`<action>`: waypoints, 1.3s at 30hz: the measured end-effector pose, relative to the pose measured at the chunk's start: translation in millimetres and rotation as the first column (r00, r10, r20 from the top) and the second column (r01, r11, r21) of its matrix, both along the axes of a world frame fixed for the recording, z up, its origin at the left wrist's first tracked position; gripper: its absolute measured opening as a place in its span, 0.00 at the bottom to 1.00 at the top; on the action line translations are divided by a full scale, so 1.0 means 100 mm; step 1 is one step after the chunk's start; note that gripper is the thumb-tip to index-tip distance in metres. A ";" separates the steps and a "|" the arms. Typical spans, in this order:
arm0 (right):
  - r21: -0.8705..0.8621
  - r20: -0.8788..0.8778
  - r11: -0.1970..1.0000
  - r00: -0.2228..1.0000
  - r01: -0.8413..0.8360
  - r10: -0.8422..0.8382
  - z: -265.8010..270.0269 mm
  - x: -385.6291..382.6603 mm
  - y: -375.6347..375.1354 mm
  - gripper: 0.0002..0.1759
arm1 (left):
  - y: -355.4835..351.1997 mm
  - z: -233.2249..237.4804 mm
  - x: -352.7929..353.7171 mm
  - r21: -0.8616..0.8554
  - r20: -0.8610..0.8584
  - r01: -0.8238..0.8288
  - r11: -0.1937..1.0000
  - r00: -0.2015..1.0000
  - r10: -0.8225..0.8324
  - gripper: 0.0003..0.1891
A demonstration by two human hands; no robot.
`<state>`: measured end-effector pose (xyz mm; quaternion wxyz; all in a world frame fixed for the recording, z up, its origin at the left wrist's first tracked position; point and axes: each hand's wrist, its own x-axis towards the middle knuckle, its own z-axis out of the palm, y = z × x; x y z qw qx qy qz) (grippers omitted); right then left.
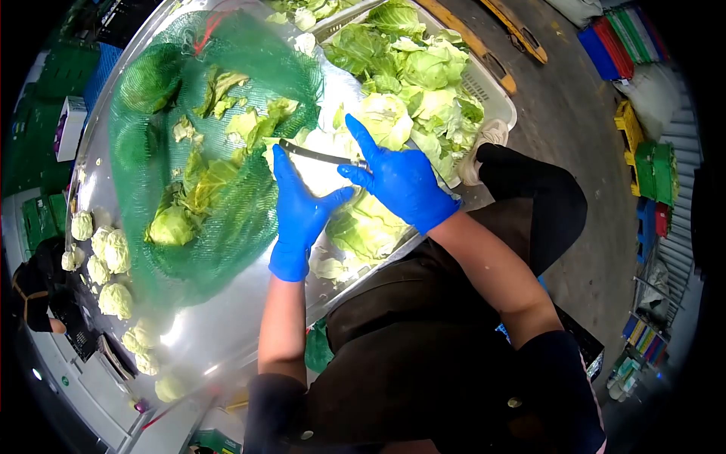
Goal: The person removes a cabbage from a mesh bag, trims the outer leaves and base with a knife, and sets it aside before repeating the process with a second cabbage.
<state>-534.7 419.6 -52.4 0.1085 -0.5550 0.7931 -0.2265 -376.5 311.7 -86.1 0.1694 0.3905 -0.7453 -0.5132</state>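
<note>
My left hand (296, 208), in a blue glove, grips a pale cabbage (321, 175) from its near left side, thumb and fingers apart around it. A knife (311, 153) with a narrow, slightly curved blade lies across the top of this cabbage. My gloved right hand (404, 181) holds the knife at its right end, index finger stretched forward; most of the handle is hidden. Left of my hands, a green mesh bag (257, 200) is spread on the metal table (227, 325), with a whole cabbage (172, 225) and loose leaves on it.
A pale crate (495, 102) heaped with cabbage leaves (431, 64) stands beyond my right hand. Several small trimmed cabbages (115, 301) line the table's left edge. Yellow pallet-truck forks (522, 34) lie on the floor. Stacked crates (654, 170) stand at far right. Another person (34, 291) is at far left.
</note>
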 end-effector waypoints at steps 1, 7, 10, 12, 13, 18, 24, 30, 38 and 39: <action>0.064 -0.010 0.998 1.000 -0.001 0.002 -0.04 0.01 0.03 0.44 | 0.00 0.01 -0.02 -0.004 0.016 0.004 1.000 1.000 -0.004 0.70; 0.013 -0.052 0.999 0.998 0.034 -0.033 -0.12 -0.02 -0.01 0.33 | 0.03 0.23 -0.16 -0.020 0.107 0.060 0.998 0.993 -0.058 0.68; -0.132 -0.083 0.990 0.994 0.058 -0.069 -0.11 -0.11 -0.15 0.23 | 0.05 0.14 -0.15 -0.098 0.141 0.019 0.995 0.990 -0.005 0.67; -0.054 -0.128 0.997 0.990 0.051 -0.057 -0.19 -0.33 -0.31 0.25 | 0.09 0.09 -0.12 -0.156 0.146 0.036 0.987 0.989 -0.013 0.67; -0.051 -0.195 0.998 0.980 0.034 -0.043 -0.24 -0.40 -0.37 0.26 | 0.11 0.05 -0.08 -0.152 0.136 0.026 0.988 0.991 -0.005 0.66; -0.061 0.043 0.994 0.996 0.086 -0.084 -0.18 -0.40 -0.40 0.23 | 0.12 0.01 0.05 -0.055 0.009 -0.004 0.999 1.000 0.005 0.66; 0.203 0.181 0.944 0.938 0.259 -0.296 -0.82 -0.66 -0.28 0.20 | 0.29 -0.06 0.32 0.039 -0.269 0.025 0.999 0.963 -0.013 0.63; 0.106 0.332 0.962 0.903 0.251 -0.272 0.06 -0.48 -0.32 0.21 | 0.08 0.01 0.25 0.100 -0.251 0.174 0.980 0.957 -0.144 0.64; 0.082 0.632 0.996 0.774 -0.020 -0.036 -0.09 -0.47 -0.37 0.27 | 0.13 0.11 0.11 -0.078 -0.197 -0.164 0.983 0.969 0.146 0.56; 0.037 0.632 0.998 0.773 0.049 -0.061 -0.17 -0.49 -0.33 0.27 | 0.23 0.09 0.16 -0.091 -0.188 -0.202 0.975 0.965 0.183 0.54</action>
